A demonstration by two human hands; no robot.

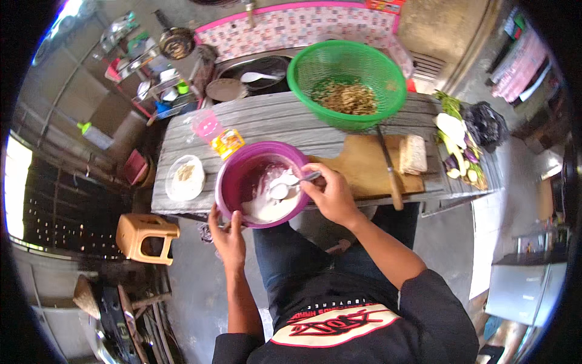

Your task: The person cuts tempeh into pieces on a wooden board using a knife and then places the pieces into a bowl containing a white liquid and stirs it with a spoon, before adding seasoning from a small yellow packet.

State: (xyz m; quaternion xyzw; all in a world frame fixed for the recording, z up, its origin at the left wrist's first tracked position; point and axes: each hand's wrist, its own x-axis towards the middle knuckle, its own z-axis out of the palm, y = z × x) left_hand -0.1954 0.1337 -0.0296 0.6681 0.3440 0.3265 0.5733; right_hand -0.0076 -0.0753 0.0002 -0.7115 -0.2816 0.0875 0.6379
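Observation:
A purple bowl [262, 147] sits tilted at the table's near edge, with white batter [260, 209] pooled in its lower part and smeared up its wall. My left hand [229, 241] grips the bowl's near left rim, thumb inside and fingers beneath. In my right hand [330, 193], above the right rim, is the handle of a spoon [280, 190]; its pale bowl end dips into the batter. Left of the bowl stands a clear tub [185, 178] holding white and brownish stuff. Behind lie a yellow-orange packet [227, 144] and a pink plastic cup [207, 124].
A green basket [346, 54] of brownish pieces stands at the back. On the right, a cutting board [357, 167] bears a knife [389, 170] and a pale block [413, 155]. Vegetables [459, 142] and a black plastic bag [485, 125] lie at the right end. A plastic stool [145, 238] stands left.

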